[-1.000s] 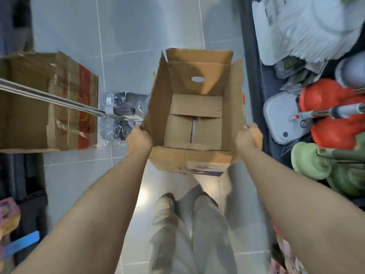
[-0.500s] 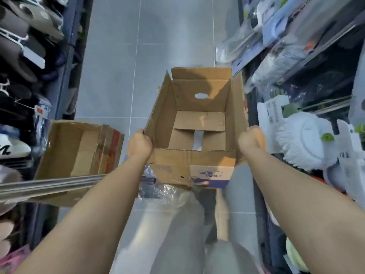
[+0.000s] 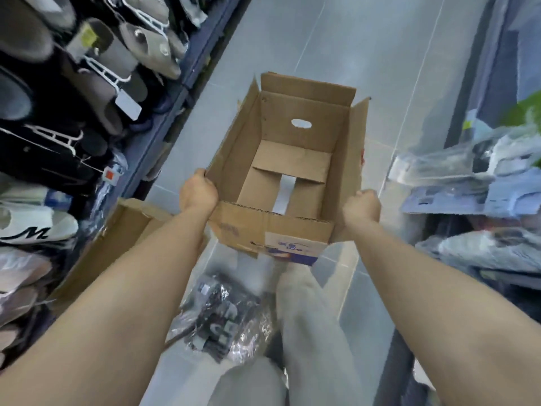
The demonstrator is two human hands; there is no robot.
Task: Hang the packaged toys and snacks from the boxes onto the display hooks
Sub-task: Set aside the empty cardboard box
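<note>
An open cardboard box (image 3: 295,136) with nothing inside is held up in front of me over the tiled aisle floor. My left hand (image 3: 198,192) grips its left wall near the front corner. My right hand (image 3: 360,206) grips the right wall at the front corner. The bottom flaps leave a narrow gap showing the floor. A clear plastic bag of dark packaged items (image 3: 222,323) lies on the floor beside my legs.
A second open cardboard box (image 3: 123,232) stands on the floor at the left, under my left forearm. Slippers on white hangers (image 3: 96,63) fill the left rack. Packaged goods (image 3: 468,183) hang from the right rack. The tiled aisle (image 3: 351,39) runs ahead.
I have walked and turned with the box in both hands; it now sits tilted in the aisle. The slipper rack has come into view, and the other box and bag lie nearer my legs.
</note>
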